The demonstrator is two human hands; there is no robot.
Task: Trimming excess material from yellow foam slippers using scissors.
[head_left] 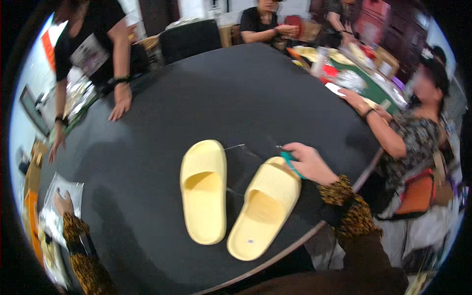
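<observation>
Two pale yellow slide slippers lie side by side on the dark table. The left slipper [203, 206] points away from me, and the right slipper [258, 221] is angled, its toe to the upper right. My right hand [314, 166] is closed around teal-handled scissors [290, 161] just above that toe; the small blades are blurred. Thin, thread-like strands [235, 147] show between the slippers. Far to the left, my left hand [63, 202] rests at a clear plastic bag [71, 189], fingers stretched out over it.
The black tabletop [236, 93] has a curved near edge. A person [93, 44] leans on its far left, hands on the surface. Another person [413, 118] sits at the right, holding something pale. Behind them, a green table [366, 81] bears packages and more yellow pieces.
</observation>
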